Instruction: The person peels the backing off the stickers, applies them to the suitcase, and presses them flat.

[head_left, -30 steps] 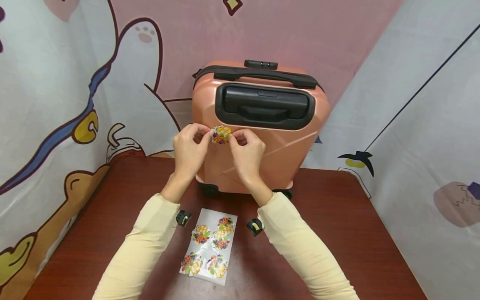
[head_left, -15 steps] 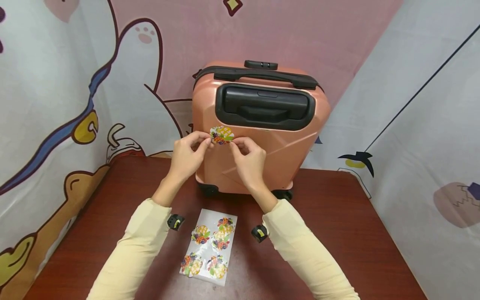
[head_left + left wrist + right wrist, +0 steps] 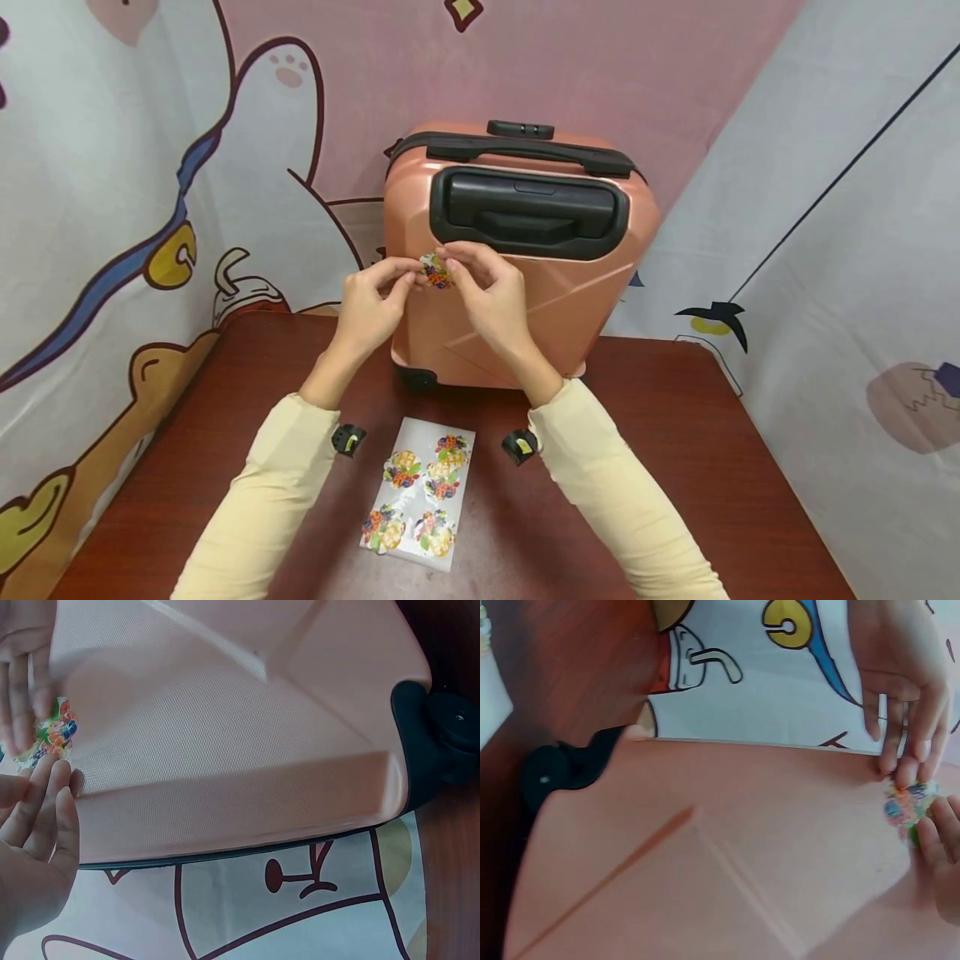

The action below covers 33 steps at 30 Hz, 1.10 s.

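Observation:
A colourful fruit-pattern sticker (image 3: 435, 272) lies at the upper left of the pink suitcase's (image 3: 577, 304) front, just below the black handle recess. My left hand (image 3: 370, 307) pinches the sticker's left edge between thumb and fingertips. From the other side my right hand (image 3: 495, 302) touches its right part with fairly straight fingers, covering that part in the head view. Both wrist views show the sticker (image 3: 58, 729) between the two hands, against the suitcase shell.
On the brown table (image 3: 660, 467) lies a white sticker sheet (image 3: 420, 433) with several fruit stickers, between the forearms. The suitcase stands upright at the back, before a cartoon-printed cloth (image 3: 585, 67). Black wheels (image 3: 546, 778) are at its base.
My right hand has shifted left and up over the sticker, its fingers straightening from a pinch on the right edge. The left hand dropped slightly earlier and keeps its edge.

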Each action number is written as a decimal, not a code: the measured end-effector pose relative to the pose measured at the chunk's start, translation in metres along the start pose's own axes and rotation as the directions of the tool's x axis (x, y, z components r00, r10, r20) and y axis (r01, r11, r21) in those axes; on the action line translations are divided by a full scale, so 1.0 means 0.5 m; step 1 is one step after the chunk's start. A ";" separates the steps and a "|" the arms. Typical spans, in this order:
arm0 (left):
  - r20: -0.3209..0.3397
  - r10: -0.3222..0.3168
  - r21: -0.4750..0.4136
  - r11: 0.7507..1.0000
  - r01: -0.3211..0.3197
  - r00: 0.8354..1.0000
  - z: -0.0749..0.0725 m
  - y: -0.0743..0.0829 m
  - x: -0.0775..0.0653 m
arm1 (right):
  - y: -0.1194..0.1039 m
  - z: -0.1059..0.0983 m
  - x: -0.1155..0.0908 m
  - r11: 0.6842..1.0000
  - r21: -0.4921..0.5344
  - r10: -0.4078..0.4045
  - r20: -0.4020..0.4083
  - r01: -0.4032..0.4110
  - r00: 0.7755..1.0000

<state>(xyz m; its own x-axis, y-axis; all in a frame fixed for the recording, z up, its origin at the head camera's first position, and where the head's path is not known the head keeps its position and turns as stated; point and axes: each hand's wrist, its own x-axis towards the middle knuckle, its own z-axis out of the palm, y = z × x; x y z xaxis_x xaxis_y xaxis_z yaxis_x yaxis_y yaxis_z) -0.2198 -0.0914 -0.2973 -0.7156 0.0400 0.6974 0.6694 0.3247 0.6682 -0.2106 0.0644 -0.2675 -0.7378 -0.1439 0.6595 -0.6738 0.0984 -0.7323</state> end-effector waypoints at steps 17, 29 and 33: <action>0.005 0.008 0.036 0.999 -0.008 1.000 -0.002 -0.003 -0.002 | 0.019 -0.002 0.011 0.999 -0.042 0.029 0.052 -0.027 0.998; 0.024 0.005 0.043 0.999 -0.006 1.000 -0.005 -0.003 -0.002 | -0.020 -0.007 -0.021 0.984 -0.083 0.165 0.081 -0.158 0.983; 0.030 0.004 0.044 0.999 -0.005 1.000 -0.005 -0.004 -0.002 | -0.040 -0.014 -0.002 0.993 -0.071 0.098 0.049 -0.095 0.994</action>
<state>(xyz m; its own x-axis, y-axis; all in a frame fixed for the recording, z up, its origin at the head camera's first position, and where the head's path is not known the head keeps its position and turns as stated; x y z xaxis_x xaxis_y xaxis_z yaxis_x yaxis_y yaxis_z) -0.2198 -0.0942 -0.2987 -0.7185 0.0701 0.6920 0.6638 0.3660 0.6522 -0.1966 0.0695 -0.2526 -0.7976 -0.1816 0.5752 -0.6020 0.1814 -0.7776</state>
